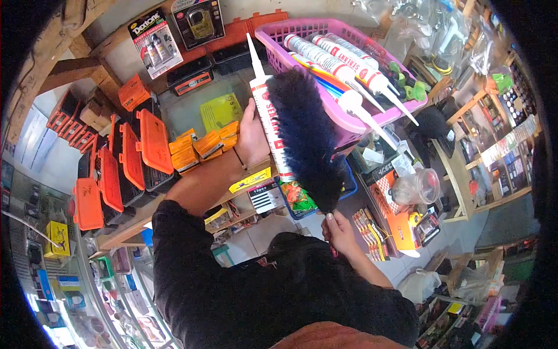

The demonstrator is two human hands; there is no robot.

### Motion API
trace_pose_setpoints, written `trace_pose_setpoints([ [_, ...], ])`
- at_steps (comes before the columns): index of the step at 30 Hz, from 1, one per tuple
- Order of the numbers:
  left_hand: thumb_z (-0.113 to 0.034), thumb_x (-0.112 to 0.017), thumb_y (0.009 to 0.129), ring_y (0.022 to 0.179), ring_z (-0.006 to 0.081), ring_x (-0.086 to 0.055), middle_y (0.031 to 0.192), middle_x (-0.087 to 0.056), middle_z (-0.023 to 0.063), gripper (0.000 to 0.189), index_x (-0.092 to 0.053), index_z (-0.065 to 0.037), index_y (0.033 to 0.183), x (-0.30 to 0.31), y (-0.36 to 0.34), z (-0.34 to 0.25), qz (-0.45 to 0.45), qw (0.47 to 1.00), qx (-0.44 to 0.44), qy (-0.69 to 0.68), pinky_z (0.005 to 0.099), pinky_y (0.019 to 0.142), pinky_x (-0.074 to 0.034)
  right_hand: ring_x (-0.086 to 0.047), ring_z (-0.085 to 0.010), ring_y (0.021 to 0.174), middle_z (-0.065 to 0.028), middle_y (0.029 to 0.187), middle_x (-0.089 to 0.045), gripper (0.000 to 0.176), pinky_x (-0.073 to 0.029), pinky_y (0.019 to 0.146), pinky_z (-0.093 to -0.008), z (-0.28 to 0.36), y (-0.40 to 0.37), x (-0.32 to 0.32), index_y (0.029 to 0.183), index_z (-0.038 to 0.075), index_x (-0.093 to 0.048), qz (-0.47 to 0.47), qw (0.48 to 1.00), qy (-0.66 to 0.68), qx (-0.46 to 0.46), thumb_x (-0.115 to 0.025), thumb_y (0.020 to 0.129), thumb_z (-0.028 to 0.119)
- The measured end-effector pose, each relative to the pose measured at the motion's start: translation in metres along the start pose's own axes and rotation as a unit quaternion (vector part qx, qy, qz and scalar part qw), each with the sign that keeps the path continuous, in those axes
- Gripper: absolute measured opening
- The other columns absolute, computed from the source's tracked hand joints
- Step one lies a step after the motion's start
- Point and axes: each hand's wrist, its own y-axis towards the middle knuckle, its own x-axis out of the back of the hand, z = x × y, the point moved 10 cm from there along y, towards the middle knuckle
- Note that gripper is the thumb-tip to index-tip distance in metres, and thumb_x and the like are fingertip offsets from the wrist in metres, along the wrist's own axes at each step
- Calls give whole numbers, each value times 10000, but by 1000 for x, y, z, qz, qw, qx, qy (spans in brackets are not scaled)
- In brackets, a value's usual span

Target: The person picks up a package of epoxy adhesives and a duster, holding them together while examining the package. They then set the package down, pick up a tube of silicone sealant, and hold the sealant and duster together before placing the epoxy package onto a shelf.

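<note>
My left hand (252,137) is wrapped round a white sealant tube (270,125), whose nozzle points up. In my right hand (340,231) is the lower end of a dark, fluffy duster (305,128). The duster's bristles lie against the right side of the tube and cover part of it. Just right of the duster stands a pink basket (349,25) with several more sealant tubes (325,58), their nozzles pointing down to the right.
Orange-lidded boxes (154,142) stand at the left, beside small orange packets (209,143). A blue-rimmed tray (353,186) with green packets sits below the duster. Farther right are a round clear container (427,185) and wooden shelving (459,174).
</note>
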Motion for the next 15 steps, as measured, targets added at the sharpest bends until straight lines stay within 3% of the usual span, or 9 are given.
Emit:
trace_pose_setpoints([
  [2,-554,-266,845,1104,299,-439,1203,-458,150,645,-362,-63,1251,-2,2,1,1,1000,-7,-23,442,972,-295,-415,-72,459,-1,548,-446,285,-348,431,-223,3,3,-5,697,51,-427,29,999,-35,18,-410,907,244],
  [4,-548,-255,850,1103,305,-439,1201,-459,154,641,-355,-61,1255,12,-4,6,159,979,57,-118,444,962,-310,-415,-71,461,-1,556,-450,285,-347,429,-219,8,7,-10,700,55,-426,61,995,-72,37,-410,907,250],
  [5,-476,-273,868,1070,322,-455,1194,-457,176,576,-415,-28,1200,20,-2,-2,62,993,-1,-96,440,957,-320,-417,-71,464,0,559,-453,286,-345,429,-218,7,8,-9,700,55,-429,48,997,-60,25,-410,907,252],
  [9,-478,-277,867,1080,307,-447,1194,-453,151,562,-411,-52,1209,9,4,-4,4,1000,-15,-4,423,968,-316,-399,-69,466,2,552,-432,287,-326,429,-213,9,12,-13,711,61,-451,30,999,-17,30,-404,908,265],
  [12,-485,-274,864,1103,316,-433,1229,-430,164,583,-385,-45,1230,9,-1,-6,214,953,13,-214,421,965,-320,-406,-69,459,8,545,-442,289,-329,420,-220,9,13,-13,698,52,-430,54,994,-82,51,-417,906,251],
  [14,-442,-286,880,1099,315,-440,1198,-460,162,539,-377,-50,1238,12,0,0,178,969,38,-166,418,966,-320,-402,-68,459,9,543,-440,283,-326,419,-219,9,15,-11,701,51,-431,43,996,-66,47,-419,905,247],
  [15,-421,-312,882,1087,310,-450,1170,-477,157,511,-373,-65,1244,4,5,0,70,992,5,-105,422,962,-325,-398,-67,460,10,541,-438,278,-324,417,-219,7,15,-8,704,51,-433,29,998,-49,41,-422,905,242],
])
